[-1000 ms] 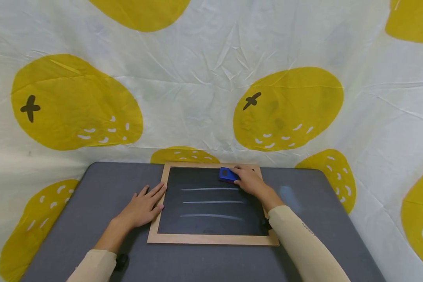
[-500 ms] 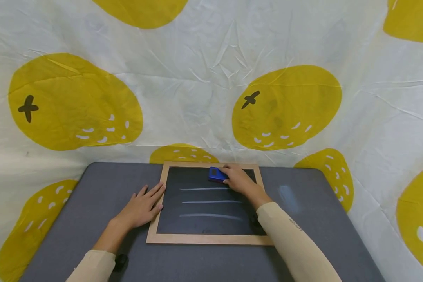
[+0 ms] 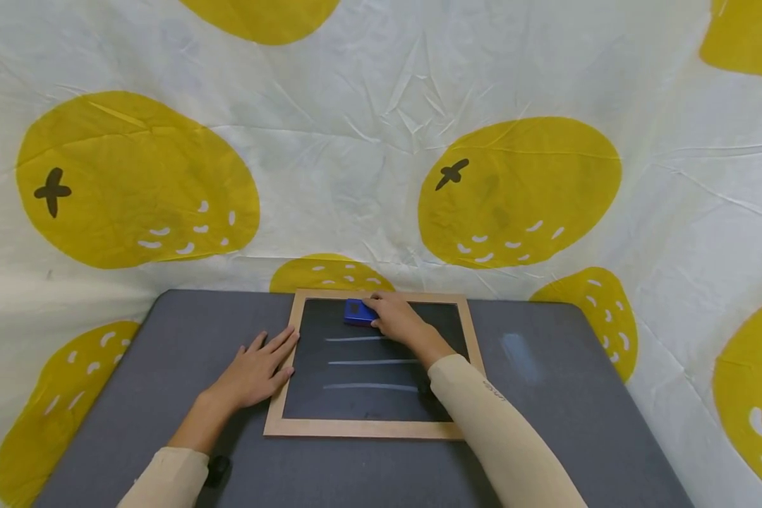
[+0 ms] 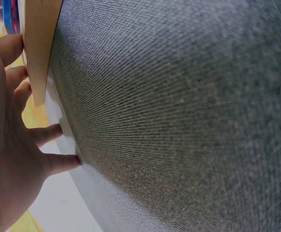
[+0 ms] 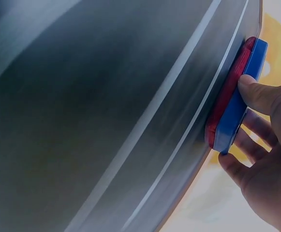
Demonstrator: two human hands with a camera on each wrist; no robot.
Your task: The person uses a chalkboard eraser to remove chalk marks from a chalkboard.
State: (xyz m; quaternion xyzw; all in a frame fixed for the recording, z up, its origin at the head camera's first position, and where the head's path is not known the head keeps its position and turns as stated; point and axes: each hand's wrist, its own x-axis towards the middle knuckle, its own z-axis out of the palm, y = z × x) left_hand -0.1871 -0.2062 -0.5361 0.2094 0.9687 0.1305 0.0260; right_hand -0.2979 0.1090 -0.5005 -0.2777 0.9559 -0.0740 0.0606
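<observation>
1. The right hand [image 3: 396,317] pinches a blue eraser [image 3: 358,312] between thumb and fingers.
2. The eraser, a rounded rectangular block, lies with its soft-looking red pad [image 5: 231,92] against the far part of the blackboard [image 3: 355,408], slightly left of the middle.
3. The left hand [image 3: 254,374] is spread, some fingertips against the left side of the wooden frame [image 3: 368,429], others on the table [image 3: 216,317].
4. Pale, straight-edged wood borders the board's smooth, dark rectangle.
5. Three thin whitish lines [image 3: 371,363] run left to right across the board, nearer than the eraser.
6. The table's grey surface is finely woven, its far corners rounded; a pale smudge [image 3: 519,356] marks its right side.
7. Beyond hangs creased white cloth [image 3: 336,176] printed with yellow ovals [image 3: 136,176].
</observation>
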